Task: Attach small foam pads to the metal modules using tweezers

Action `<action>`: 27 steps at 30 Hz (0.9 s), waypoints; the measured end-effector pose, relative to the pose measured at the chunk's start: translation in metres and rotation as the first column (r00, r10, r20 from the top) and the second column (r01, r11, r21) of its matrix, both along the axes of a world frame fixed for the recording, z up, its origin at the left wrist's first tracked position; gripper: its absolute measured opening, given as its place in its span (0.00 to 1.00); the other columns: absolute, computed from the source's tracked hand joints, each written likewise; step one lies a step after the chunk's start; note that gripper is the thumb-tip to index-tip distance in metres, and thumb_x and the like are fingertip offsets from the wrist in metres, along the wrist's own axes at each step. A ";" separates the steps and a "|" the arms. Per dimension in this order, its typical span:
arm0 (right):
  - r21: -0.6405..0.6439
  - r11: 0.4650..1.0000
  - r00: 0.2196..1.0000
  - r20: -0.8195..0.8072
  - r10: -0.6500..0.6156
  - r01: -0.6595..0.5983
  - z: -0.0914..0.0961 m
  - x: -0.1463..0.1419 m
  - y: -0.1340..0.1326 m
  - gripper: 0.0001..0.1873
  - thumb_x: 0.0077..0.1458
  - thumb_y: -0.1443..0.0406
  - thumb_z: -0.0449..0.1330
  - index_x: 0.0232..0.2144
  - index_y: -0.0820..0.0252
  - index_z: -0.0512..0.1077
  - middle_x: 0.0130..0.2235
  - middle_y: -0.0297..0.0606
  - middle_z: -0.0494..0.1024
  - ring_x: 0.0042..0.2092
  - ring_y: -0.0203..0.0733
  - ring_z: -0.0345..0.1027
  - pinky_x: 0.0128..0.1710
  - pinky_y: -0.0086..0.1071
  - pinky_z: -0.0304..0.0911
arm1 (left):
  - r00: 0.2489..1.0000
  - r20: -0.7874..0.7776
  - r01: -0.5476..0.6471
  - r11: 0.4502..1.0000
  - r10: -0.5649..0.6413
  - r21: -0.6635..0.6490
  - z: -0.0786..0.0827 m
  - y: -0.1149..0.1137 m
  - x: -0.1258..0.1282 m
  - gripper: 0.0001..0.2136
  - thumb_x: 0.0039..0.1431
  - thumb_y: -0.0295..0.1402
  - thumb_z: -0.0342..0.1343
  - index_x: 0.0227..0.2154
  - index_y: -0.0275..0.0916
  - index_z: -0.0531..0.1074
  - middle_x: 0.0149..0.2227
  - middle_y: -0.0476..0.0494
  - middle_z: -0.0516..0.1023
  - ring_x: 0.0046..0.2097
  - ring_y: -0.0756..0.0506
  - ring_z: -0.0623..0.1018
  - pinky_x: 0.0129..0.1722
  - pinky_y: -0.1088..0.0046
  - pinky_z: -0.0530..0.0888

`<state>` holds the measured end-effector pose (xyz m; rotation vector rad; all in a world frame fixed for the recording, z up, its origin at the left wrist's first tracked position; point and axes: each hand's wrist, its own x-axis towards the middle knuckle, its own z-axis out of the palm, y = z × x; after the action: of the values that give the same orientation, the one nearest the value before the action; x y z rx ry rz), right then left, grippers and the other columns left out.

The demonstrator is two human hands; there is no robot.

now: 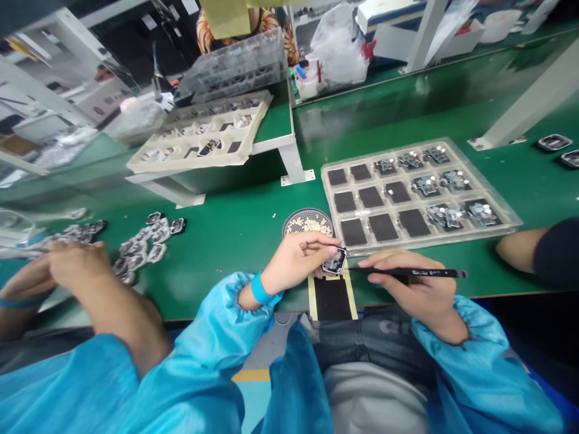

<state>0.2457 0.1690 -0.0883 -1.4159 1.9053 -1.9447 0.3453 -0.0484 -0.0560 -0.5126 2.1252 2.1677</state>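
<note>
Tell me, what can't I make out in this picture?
All in the head view:
Underside of the small case: facing away, with the left hand around its edge.
Tip of the black tool in the right hand: too small and blurred to tell whether it touches the case.
Lettering on that tool: blurred.
Pale bits in the round dish: too small to identify.
Lower dark device: cut off by the right edge.

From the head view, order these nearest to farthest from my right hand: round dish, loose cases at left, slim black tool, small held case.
1. Slim black tool: in your right hand.
2. Small held case: leftward, in your left hand.
3. Round dish: farther left, beyond the case.
4. Loose cases: far left.
</note>
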 end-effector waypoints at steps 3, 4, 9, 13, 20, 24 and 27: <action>0.026 1.000 1.000 -0.004 0.000 0.001 0.000 0.000 0.000 0.15 0.52 0.75 0.70 0.41 0.55 0.77 0.42 0.35 0.84 0.44 0.40 0.80 0.47 0.33 0.78 | 1.000 -0.007 -0.005 1.000 0.005 0.027 0.001 0.001 0.000 0.20 0.56 0.42 0.69 0.44 0.32 0.81 0.31 0.41 0.81 0.25 0.50 0.79 0.21 0.79 0.78; 0.033 0.999 1.000 -0.004 0.005 -0.005 -0.001 -0.001 0.000 0.15 0.52 0.75 0.70 0.41 0.55 0.77 0.42 0.35 0.84 0.44 0.40 0.81 0.47 0.33 0.78 | 1.000 -0.009 -0.007 0.999 0.008 0.037 0.002 0.002 0.000 0.20 0.55 0.42 0.70 0.44 0.31 0.81 0.30 0.41 0.81 0.25 0.50 0.79 0.21 0.79 0.78; 0.052 0.999 1.000 -0.001 0.005 -0.005 -0.002 -0.001 0.000 0.12 0.54 0.73 0.70 0.39 0.55 0.77 0.41 0.36 0.84 0.43 0.40 0.81 0.46 0.33 0.79 | 1.000 -0.009 -0.023 0.999 0.023 0.049 0.003 0.002 0.001 0.21 0.54 0.43 0.70 0.44 0.31 0.81 0.30 0.41 0.82 0.24 0.50 0.78 0.20 0.79 0.77; 0.056 0.998 0.997 0.074 0.011 -0.015 -0.007 0.000 0.003 0.10 0.56 0.74 0.67 0.39 0.56 0.76 0.42 0.37 0.84 0.44 0.40 0.81 0.46 0.33 0.80 | 0.999 -0.017 -0.036 0.998 0.037 0.043 0.001 0.000 0.000 0.21 0.54 0.43 0.70 0.44 0.31 0.81 0.32 0.39 0.82 0.26 0.48 0.80 0.20 0.78 0.77; 0.064 0.995 0.976 0.208 0.062 -0.077 -0.011 -0.002 0.005 0.06 0.58 0.72 0.66 0.37 0.58 0.76 0.42 0.39 0.84 0.44 0.40 0.81 0.45 0.33 0.80 | 1.000 -0.012 -0.017 0.996 0.018 0.085 0.001 -0.004 -0.002 0.23 0.53 0.45 0.71 0.44 0.31 0.81 0.31 0.39 0.82 0.25 0.46 0.81 0.21 0.75 0.79; 0.061 0.994 0.969 0.235 0.074 -0.090 -0.008 -0.003 0.003 0.04 0.59 0.71 0.66 0.36 0.60 0.75 0.41 0.39 0.84 0.43 0.39 0.81 0.42 0.30 0.79 | 0.999 -0.017 -0.034 0.994 0.036 0.108 0.001 -0.004 -0.003 0.23 0.52 0.44 0.71 0.44 0.30 0.80 0.32 0.38 0.83 0.28 0.44 0.82 0.22 0.74 0.80; 0.052 0.992 0.961 0.260 0.099 -0.116 -0.006 -0.001 0.003 0.02 0.60 0.69 0.66 0.36 0.60 0.75 0.42 0.40 0.84 0.42 0.38 0.81 0.42 0.30 0.78 | 0.999 -0.031 -0.038 0.994 0.041 0.100 0.000 -0.004 -0.004 0.21 0.53 0.43 0.71 0.44 0.31 0.80 0.33 0.38 0.83 0.26 0.45 0.82 0.22 0.75 0.79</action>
<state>0.2445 0.1717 -0.0948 -1.1577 1.7237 -1.8893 0.3412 -0.0523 -0.0557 -0.5191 2.0270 2.3047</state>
